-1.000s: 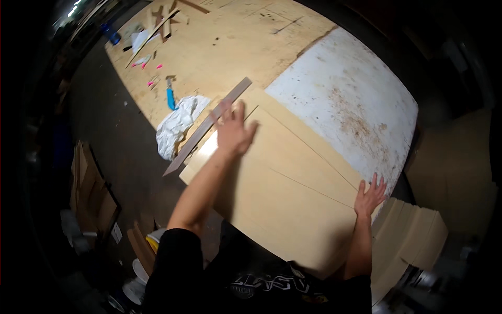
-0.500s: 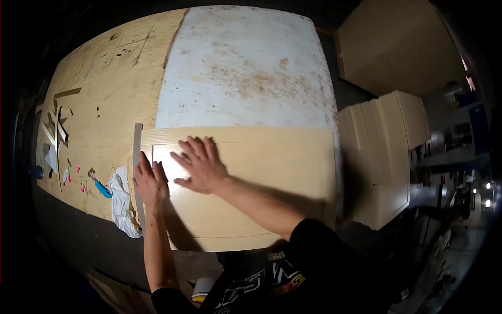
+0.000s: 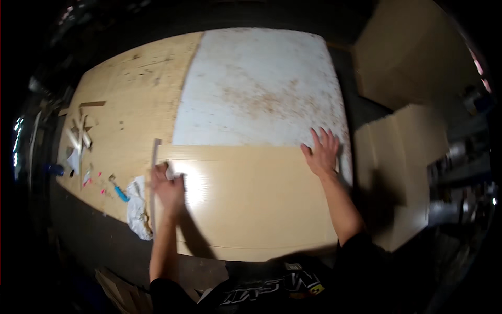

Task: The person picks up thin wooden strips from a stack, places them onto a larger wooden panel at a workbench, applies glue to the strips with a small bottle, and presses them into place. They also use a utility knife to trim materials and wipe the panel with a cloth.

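Observation:
A pale wood-grain panel (image 3: 256, 204) lies flat along the near side of the worktable. My left hand (image 3: 168, 191), a little blurred, is over its left end with fingers bent and thumb apart; nothing shows in it. Beside that hand, a narrow grey-brown strip (image 3: 156, 152) runs along the panel's left edge. My right hand (image 3: 323, 156) is open with fingers spread, at the panel's far right corner. Whether its palm touches the panel is unclear.
Left on the wooden tabletop (image 3: 141, 94) are a blue-handled cutter (image 3: 121, 194), a crumpled white cloth (image 3: 138, 212) and several offcuts (image 3: 78, 133). A stained white sheet (image 3: 256, 89) covers the far part. Stacked panels (image 3: 400, 152) and a large board (image 3: 408, 57) stand at the right.
My right hand has moved right across the panel to its far right corner. My left hand has stayed near the left end, its fingers now more bent. The view has shifted.

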### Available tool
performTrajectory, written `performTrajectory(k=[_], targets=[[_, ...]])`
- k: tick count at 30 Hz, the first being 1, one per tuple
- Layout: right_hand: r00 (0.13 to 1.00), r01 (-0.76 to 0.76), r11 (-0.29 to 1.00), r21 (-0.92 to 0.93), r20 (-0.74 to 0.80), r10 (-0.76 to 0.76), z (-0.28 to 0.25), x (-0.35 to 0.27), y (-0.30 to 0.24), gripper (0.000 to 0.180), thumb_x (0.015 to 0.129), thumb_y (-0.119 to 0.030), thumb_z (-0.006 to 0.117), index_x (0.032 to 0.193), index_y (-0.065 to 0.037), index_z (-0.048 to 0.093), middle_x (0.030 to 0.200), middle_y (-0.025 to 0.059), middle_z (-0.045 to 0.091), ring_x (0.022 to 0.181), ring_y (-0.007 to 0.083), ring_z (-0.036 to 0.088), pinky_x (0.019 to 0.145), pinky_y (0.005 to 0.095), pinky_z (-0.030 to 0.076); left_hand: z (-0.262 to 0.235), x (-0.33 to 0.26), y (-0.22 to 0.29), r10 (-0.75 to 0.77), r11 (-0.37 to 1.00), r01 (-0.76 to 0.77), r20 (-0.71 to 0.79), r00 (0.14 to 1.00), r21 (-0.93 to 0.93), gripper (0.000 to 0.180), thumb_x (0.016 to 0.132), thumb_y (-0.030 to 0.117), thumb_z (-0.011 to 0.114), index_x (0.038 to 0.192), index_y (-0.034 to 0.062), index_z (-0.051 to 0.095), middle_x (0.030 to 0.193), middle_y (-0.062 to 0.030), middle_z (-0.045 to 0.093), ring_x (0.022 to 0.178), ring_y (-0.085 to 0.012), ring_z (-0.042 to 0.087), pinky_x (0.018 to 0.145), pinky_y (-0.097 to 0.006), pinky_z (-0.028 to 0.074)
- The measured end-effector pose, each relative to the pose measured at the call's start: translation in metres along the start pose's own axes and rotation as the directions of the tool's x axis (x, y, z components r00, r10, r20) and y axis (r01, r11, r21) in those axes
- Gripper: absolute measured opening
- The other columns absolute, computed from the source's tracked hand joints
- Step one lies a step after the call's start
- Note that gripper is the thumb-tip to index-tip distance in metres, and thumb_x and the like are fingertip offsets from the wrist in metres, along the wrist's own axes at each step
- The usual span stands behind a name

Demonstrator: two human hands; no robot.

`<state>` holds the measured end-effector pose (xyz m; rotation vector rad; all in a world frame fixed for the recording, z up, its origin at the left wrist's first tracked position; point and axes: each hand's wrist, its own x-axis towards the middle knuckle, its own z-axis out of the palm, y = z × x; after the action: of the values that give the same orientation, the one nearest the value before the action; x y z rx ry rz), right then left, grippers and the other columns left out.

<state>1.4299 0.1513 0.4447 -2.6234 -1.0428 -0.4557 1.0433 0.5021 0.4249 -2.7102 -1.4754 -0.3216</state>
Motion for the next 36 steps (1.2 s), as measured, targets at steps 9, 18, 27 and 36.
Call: performTrajectory(k=[9,18,27,36], targets=[[0.998,0.039,0.999,0.035,0.044,-0.041,0.011,-0.001,0.009,0.059,0.096,-0.039,0.067,0.147,-0.012,0.054,0.147,0.0153,0.053,0.144,0.0413,0.04,0.12,0.0583,0.028,-0.028,-0.039,0.244,0.463,0.804,-0.391,0.06,0.884,-0.447,0.079,0.103,0.065,0.041,0.161,0.0117,0.034,0.168,-0.0233,0.027,0.158,-0.0411,0.019,0.122,-0.072,0.007],[0.997,0.038,0.995,0.094,0.056,-0.043,0.015,0.003,0.009,0.05,0.102,-0.036,0.06,0.144,-0.009,0.056,0.146,0.014,0.055,0.143,0.0392,0.041,0.12,0.0551,0.027,-0.046,0.008,-0.021,-0.17,0.968,0.18,0.072,0.983,-0.174,0.08,0.098,0.059,0.051,0.158,0.0067,0.038,0.162,-0.0274,0.033,0.154,-0.0453,0.023,0.123,-0.071,0.007],[0.934,0.34,0.899,0.275,0.014,-0.358,0.061,-0.026,-0.171,0.067,0.088,-0.036,0.078,0.146,-0.009,0.056,0.149,0.0187,0.051,0.143,0.0401,0.038,0.12,0.0607,0.024,-0.048,0.016,-0.017,-0.112,0.922,0.171,0.185,0.976,-0.346,0.074,0.099,0.052,0.054,0.158,0.0102,0.04,0.154,-0.0303,0.045,0.138,-0.0462,0.048,0.118,-0.055,0.033],[0.899,0.373,0.866,0.334,0.099,-0.426,0.026,-0.011,-0.255,0.059,0.088,-0.053,0.07,0.135,-0.018,0.065,0.145,0.0115,0.054,0.139,0.0346,0.043,0.116,0.063,0.028,-0.039,0.022,-0.029,-0.065,0.933,0.095,0.096,0.993,-0.348,0.061,0.1,0.044,0.058,0.152,0.0136,0.05,0.136,-0.0226,0.058,0.12,-0.045,0.058,0.106,-0.053,0.044]])
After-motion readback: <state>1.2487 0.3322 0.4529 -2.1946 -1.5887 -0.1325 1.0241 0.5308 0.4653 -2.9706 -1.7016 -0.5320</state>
